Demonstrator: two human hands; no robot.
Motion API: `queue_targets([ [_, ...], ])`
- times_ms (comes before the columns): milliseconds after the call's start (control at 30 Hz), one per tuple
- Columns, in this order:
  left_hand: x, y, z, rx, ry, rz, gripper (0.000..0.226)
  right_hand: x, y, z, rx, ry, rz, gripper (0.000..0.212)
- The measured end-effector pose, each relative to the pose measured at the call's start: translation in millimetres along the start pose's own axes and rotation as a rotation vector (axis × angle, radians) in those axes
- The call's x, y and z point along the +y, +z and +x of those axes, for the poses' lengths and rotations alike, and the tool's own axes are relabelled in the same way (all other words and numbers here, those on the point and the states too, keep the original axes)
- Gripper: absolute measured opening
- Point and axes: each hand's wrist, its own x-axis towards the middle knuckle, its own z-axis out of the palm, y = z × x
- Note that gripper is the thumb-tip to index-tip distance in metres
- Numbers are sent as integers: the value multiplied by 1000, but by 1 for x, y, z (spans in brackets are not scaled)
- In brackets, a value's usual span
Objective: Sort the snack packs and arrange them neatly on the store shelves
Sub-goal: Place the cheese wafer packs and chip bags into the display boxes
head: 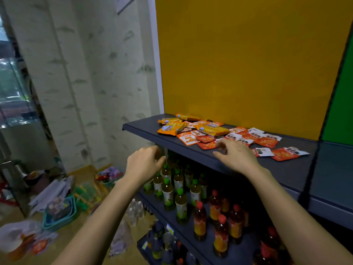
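Note:
A loose heap of snack packs lies on the dark top shelf (145,131). Orange packs (172,129) sit at the left of the heap, flat red packs (207,144) in the middle, red-and-white packs (267,139) to the right. Two more red-and-white packs (286,153) lie apart at the right. My right hand (236,155) hovers over the shelf's front part, fingers curled and apart, fingertips just short of the red packs, holding nothing. My left hand (145,163) is in front of the shelf edge, lower and to the left, fingers loosely spread, empty.
An orange back panel (248,64) rises behind the shelf, a green one (342,104) to its right. Green-capped tea bottles (179,199) and red-capped bottles (219,222) fill the shelf below. Baskets (61,213), bags and clutter cover the floor at the left.

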Motion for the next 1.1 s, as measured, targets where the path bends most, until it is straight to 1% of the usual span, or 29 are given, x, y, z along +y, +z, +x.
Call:
queue_targets([
  [233,-48,44,74,16,-11,-120,34,-7,29,59,17,121,-73,33],
  [333,-59,67,111,-13,-16,-146,37,-2,39,86,26,179,-94,31],
  [433,-69,91,153,8,2,-180,38,9,48,112,65,232,-107,26],
  [533,-77,111,196,-5,-4,-176,44,19,50,137,82,311,-137,32],
  [600,-80,122,220,-58,-21,-170,55,25,52,152,67,373,-155,38],
  [700,-83,139,247,-173,-57,-244,71,31,56,170,58,478,-164,43],
  [800,-86,150,264,-269,-64,-282,85,30,62,181,3,582,-180,53],
  [933,-90,156,283,-371,-36,-363,84,27,68,194,-7,689,-136,57],
  [1033,-95,159,298,-472,-35,-453,97,19,72,205,4,770,-132,75],
  [1100,-96,160,307,-522,-4,-507,100,12,75,214,7,837,-149,87],
])
